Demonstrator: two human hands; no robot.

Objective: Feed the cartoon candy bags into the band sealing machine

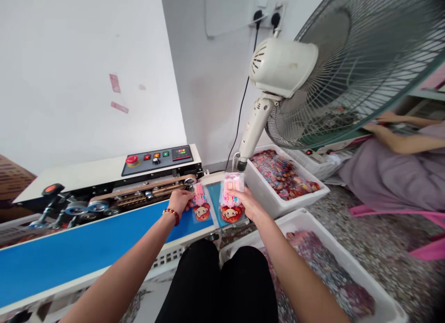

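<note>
Pinched by the right hand (pixel 247 201), thumb on top and the other fingers mostly hidden, the first packet (pixel 232 209) is held at its 2 o'clock side, over a pale blue plate (pixel 215 192). At 9 o'clock from it, the left hand (pixel 180 203) has its fingertips at the 10 o'clock edge of the second packet (pixel 201 209), which lies at the 3 o'clock end of the blue belt (pixel 121 229); whether those fingers close on it or merely touch, I cannot tell. Both packets are clear, shiny film around a printed red-haired figure, so they probably handle light and slippery, limp at the margins and somewhat stiffer through the middle. Film like that would likely crease before it tears, and the first packet could be several layered together, apt to slide. Side margins seem the best hold, flat between thumb and fingertips, with the fingers kept off the metal rollers (pixel 149 194) toward 10 o'clock.
</note>
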